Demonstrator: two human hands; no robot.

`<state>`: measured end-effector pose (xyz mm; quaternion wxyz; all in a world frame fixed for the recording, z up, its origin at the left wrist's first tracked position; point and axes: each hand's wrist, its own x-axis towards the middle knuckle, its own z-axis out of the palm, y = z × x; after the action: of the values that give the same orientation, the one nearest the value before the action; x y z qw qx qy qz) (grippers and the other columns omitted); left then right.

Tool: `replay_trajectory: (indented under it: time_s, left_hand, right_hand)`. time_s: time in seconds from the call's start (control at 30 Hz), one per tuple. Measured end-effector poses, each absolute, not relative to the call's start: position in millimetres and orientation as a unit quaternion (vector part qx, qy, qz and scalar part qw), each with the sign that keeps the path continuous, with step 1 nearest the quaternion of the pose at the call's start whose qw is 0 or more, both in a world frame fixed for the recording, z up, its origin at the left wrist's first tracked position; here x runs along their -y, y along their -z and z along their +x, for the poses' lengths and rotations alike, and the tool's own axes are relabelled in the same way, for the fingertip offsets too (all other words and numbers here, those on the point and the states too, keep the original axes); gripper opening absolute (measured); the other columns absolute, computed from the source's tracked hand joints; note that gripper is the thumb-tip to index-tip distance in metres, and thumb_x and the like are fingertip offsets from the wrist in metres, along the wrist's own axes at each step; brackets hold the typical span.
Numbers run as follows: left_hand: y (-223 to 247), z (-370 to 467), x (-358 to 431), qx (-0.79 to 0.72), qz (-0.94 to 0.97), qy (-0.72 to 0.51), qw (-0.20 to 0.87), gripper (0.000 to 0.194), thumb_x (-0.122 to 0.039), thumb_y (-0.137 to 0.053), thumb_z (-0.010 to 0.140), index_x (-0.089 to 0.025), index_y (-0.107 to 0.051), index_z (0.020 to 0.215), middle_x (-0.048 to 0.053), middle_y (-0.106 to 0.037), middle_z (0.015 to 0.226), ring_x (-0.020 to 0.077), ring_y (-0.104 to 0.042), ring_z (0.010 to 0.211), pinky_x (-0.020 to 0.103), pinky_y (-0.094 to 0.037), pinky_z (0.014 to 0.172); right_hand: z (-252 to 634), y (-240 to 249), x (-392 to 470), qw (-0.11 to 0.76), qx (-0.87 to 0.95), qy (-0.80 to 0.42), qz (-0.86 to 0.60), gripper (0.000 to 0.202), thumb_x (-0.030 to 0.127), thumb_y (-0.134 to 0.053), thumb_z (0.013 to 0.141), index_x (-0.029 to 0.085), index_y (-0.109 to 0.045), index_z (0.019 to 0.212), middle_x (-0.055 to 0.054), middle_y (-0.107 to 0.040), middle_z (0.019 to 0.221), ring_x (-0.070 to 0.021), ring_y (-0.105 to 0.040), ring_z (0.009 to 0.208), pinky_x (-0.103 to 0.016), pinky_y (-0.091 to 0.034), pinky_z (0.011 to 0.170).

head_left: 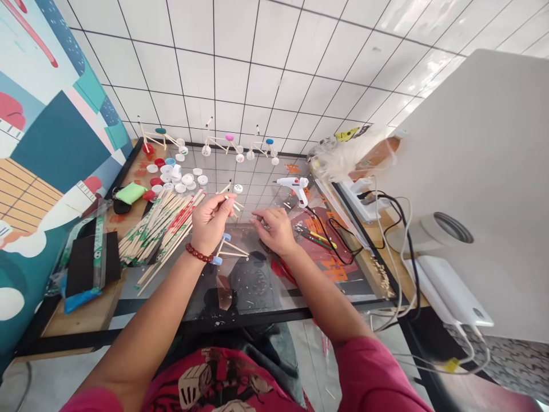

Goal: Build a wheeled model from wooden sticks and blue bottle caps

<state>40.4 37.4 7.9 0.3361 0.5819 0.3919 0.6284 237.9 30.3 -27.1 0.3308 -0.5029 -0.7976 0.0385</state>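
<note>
Pinching a thin wooden stick [231,201] between thumb and fingertips, the left hand [212,220] holds it raised above the glass surface [257,286], its long axis running toward the right hand [274,229]; that grip looks loosely curled, and whether it holds anything I cannot tell. A stick frame with blue caps [225,249] lies just below the left wrist, nearer the left hand

Right fingers [262,217] — contents hidden

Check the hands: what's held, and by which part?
Left hand pinches a thin wooden stick near one end, between the fingertips. Right hand rests on the glass table, apparently holding nothing.
</note>
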Motion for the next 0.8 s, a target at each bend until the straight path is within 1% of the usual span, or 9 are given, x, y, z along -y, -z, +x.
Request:
replay_trajectory:
  time_s: [0.13,0.3,0.47,0.57,0.67,0.8]
  left_hand:
    - [-10,42,-29,-0.381,0.625,-0.611,0.3,0.027,-0.041,-0.065,0.092,-0.018,-0.077,0.096,0.001,-0.069,0.069,0.0106,-0.062,0.06,0.022,-0.05,0.06]
    - [-8,43,-26,-0.367,0.662,-0.604,0.25,0.027,-0.039,-0.061,0.095,-0.017,-0.076,0.097,0.002,-0.072,0.075,0.0102,-0.063,0.062,0.021,-0.049,0.061]
    - [-11,43,-24,-0.363,0.698,-0.581,0.208,0.025,-0.036,-0.06,0.095,-0.018,-0.076,0.096,0.002,-0.073,0.078,0.0115,-0.064,0.065,0.023,-0.051,0.063]
    - [-9,45,-24,-0.367,0.703,-0.568,0.22,0.022,-0.034,-0.06,0.094,-0.018,-0.076,0.095,0.003,-0.074,0.081,0.0123,-0.065,0.068,0.023,-0.052,0.064]
    - [-5,48,-24,-0.37,0.697,-0.562,0.246,0.021,-0.032,-0.061,0.093,-0.018,-0.076,0.095,0.003,-0.075,0.084,0.0122,-0.066,0.068,0.023,-0.053,0.063]
    - [-2,49,-25,-0.373,0.701,-0.548,0.262,0.02,-0.032,-0.061,0.093,-0.019,-0.077,0.094,0.005,-0.077,0.09,0.0151,-0.069,0.077,0.027,-0.056,0.071]
  right_hand:
    - [236,26,-29,0.334,0.805,-0.02,-0.49,0.029,0.04,-0.051,0.101,0.018,-0.069,0.108,-0.003,-0.074,0.085,-0.017,-0.064,0.079,-0.034,-0.036,0.085]
    - [236,26,-29,0.33,0.807,-0.008,-0.49,0.029,0.04,-0.052,0.101,0.018,-0.069,0.109,-0.003,-0.073,0.085,-0.0166,-0.065,0.08,-0.034,-0.035,0.086]
    - [235,24,-28,0.344,0.807,0.005,-0.48,0.027,0.039,-0.054,0.101,0.017,-0.069,0.107,-0.003,-0.074,0.084,-0.0164,-0.064,0.076,-0.035,-0.034,0.084]
    - [234,23,-27,0.351,0.811,0.0,-0.468,0.027,0.039,-0.052,0.102,0.018,-0.069,0.106,-0.004,-0.074,0.084,-0.0166,-0.063,0.075,-0.035,-0.034,0.083]
    - [233,22,-25,0.369,0.811,-0.027,-0.453,0.029,0.038,-0.049,0.103,0.019,-0.068,0.11,-0.005,-0.073,0.088,-0.0167,-0.062,0.075,-0.035,-0.037,0.083]
    - [229,20,-20,0.415,0.807,-0.095,-0.408,0.03,0.041,-0.053,0.1,0.019,-0.066,0.117,-0.006,-0.072,0.095,-0.0162,-0.06,0.074,-0.034,-0.043,0.08]
